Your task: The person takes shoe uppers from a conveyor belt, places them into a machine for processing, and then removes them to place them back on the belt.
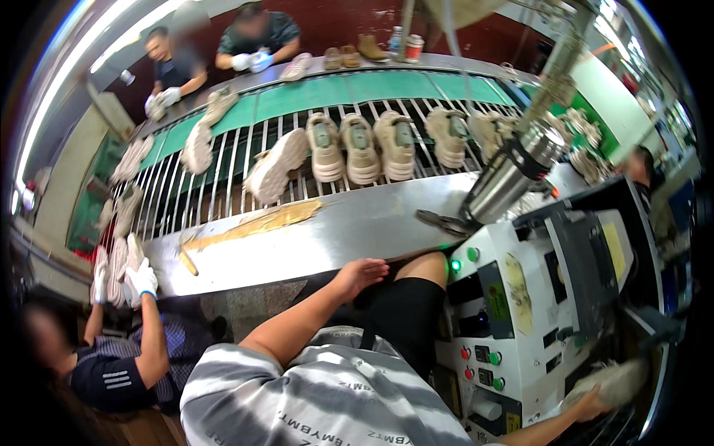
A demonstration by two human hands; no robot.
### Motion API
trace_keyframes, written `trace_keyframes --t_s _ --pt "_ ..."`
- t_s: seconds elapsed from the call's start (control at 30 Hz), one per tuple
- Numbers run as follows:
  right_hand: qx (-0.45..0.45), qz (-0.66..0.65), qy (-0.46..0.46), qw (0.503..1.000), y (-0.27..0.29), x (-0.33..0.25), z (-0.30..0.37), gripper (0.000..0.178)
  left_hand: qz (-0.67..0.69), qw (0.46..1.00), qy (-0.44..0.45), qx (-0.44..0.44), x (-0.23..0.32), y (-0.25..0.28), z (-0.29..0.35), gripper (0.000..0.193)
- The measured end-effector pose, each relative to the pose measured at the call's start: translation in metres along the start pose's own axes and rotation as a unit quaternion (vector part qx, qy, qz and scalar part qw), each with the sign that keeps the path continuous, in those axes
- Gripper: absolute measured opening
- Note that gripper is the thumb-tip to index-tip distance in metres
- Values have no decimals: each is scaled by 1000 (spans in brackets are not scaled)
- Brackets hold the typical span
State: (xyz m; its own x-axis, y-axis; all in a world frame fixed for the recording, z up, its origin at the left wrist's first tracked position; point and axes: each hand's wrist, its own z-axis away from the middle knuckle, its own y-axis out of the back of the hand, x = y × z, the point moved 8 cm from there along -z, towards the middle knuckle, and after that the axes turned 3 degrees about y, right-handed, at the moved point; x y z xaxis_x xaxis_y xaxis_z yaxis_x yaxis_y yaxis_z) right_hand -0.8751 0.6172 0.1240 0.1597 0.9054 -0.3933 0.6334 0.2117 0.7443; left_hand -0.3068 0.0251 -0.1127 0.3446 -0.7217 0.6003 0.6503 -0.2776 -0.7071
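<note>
My left hand (362,276) hovers in front of the metal table edge, above my lap. Its fingers are stretched out and nothing is in them. At the lower right, my right hand (589,406) grips a beige shoe (617,381) beside the white machine (513,297). That shoe is slightly blurred, and part of my fingers is hidden by it. Ahead of me, several beige sneakers (359,149) stand in a row on the metal roller conveyor (223,193). One sneaker (277,165) there lies tilted, its sole toward me.
A steel thermos (513,175) stands on the metal ledge (357,215) beside dark scissors (444,221). A co-worker with white gloves (143,279) handles shoes at the left. Two more people work across the green belt (297,98). A red-and-white cup (413,49) is at the far side.
</note>
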Motion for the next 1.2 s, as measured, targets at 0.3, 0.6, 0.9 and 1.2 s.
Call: trace_keyframes --t_s 0.3,0.6,0.9,1.2 --pt "90 -318 22 943 63 6 161 86 -269 942 55 -191 -45 -69 15 51" --pt "-489 -668 23 561 89 -273 401 60 -81 856 -275 -430 54 -179 94 103" --pt "-836 -358 375 181 160 -528 745 88 180 877 -432 108 203 158 200 69" --pt "-896 -210 203 334 61 -631 1019 129 210 708 -542 402 168 338 377 60"
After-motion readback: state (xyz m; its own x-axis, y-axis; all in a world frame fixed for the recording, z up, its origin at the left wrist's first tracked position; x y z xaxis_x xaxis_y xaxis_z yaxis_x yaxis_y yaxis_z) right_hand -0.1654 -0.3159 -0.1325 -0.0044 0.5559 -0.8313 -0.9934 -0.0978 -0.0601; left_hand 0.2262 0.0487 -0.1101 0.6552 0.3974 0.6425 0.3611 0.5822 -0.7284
